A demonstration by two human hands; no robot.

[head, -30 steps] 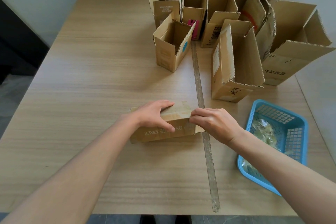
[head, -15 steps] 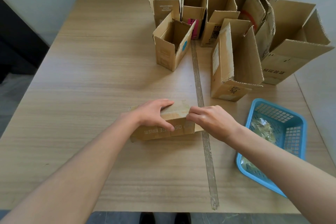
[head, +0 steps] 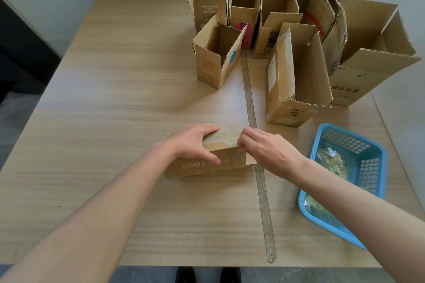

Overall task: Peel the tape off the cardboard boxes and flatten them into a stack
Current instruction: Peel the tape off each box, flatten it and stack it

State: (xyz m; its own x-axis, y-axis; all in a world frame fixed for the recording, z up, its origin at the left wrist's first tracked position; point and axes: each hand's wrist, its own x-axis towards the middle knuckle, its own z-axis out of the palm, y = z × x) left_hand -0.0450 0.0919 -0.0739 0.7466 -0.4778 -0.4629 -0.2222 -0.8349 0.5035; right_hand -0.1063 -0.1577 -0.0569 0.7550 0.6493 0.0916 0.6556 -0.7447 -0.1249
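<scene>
A small closed cardboard box (head: 226, 145) lies on its side in the middle of the wooden table (head: 115, 122), printed text facing me. My left hand (head: 195, 142) grips it from above, fingers over the top and thumb on the front face. At the box's right end my right hand (head: 264, 147) curls its fingertips against the top edge, where clear tape covers the seam. I cannot tell whether a tape end is pinched.
Several open, upright cardboard boxes (head: 296, 71) crowd the far right of the table, the nearest small one (head: 217, 57) just left of them. A blue plastic basket (head: 368, 161) holding crumpled tape sits at the right. A long strip of tape (head: 257, 151) runs down the tabletop.
My right hand has crept slightly left onto the box's right end. The left hand and box have stayed put.
</scene>
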